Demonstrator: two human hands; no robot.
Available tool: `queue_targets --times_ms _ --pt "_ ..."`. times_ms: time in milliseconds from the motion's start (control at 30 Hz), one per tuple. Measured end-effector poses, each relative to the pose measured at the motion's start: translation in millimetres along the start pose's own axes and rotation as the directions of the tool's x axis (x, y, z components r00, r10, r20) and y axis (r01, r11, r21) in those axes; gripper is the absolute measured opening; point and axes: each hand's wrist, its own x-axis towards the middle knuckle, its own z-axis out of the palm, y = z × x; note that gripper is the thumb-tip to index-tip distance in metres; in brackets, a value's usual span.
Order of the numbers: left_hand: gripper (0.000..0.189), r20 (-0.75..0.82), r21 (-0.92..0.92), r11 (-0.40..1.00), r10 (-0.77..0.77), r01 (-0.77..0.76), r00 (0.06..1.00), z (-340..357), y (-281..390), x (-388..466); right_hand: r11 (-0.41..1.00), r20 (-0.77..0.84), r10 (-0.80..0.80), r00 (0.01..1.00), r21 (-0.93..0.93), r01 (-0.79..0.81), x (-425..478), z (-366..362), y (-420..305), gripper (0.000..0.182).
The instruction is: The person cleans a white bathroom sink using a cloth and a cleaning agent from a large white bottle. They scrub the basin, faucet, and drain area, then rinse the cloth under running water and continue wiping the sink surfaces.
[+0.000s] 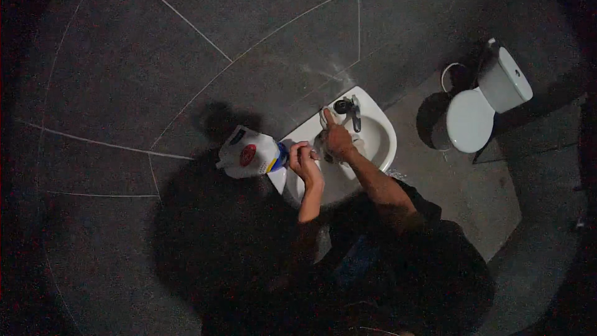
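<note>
Before me is a white ceramic washbasin with a dark-handled tap at its back. My right hand reaches over the basin, palm down, with the index finger extended onto a small pale item at the back rim. A greyish object lies partly hidden beneath this hand; its kind is unclear. My left hand has curled fingers and is right beside the blue end of a white plastic package bearing a red oval. Whether those fingers grip it is hard to see.
Right of the basin stands a white toilet with its lid down and a cistern behind. Large dark tiles with pale joints cover the wall behind the basin. The floor is grey, and much of the scene is dark.
</note>
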Motion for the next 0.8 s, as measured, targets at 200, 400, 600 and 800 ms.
queue_targets --times_ms 200,400,600,800 --pt "0.004 -0.021 -0.028 0.999 -0.036 0.035 0.999 4.7 3.8 -6.4 0.973 0.145 -0.221 0.964 -0.027 0.227 -0.9 39.5 -5.8 0.085" --pt "0.005 0.046 -0.037 0.999 -0.01 0.012 0.999 -2.1 4.2 -5.9 0.938 0.187 -0.346 0.919 0.033 0.346 -7.9 53.6 -18.8 0.077" --pt "0.008 0.113 0.12 0.992 -0.06 0.047 0.992 1.2 -3.8 -8.1 0.889 0.227 -0.429 0.874 -0.064 0.453 -4.3 64.1 -2.2 0.074" --pt "0.005 0.163 0.107 0.988 -0.13 0.113 0.978 14.8 9.4 -19.7 0.895 0.156 -0.435 0.887 -0.027 0.444 -23.5 57.4 31.9 0.071"
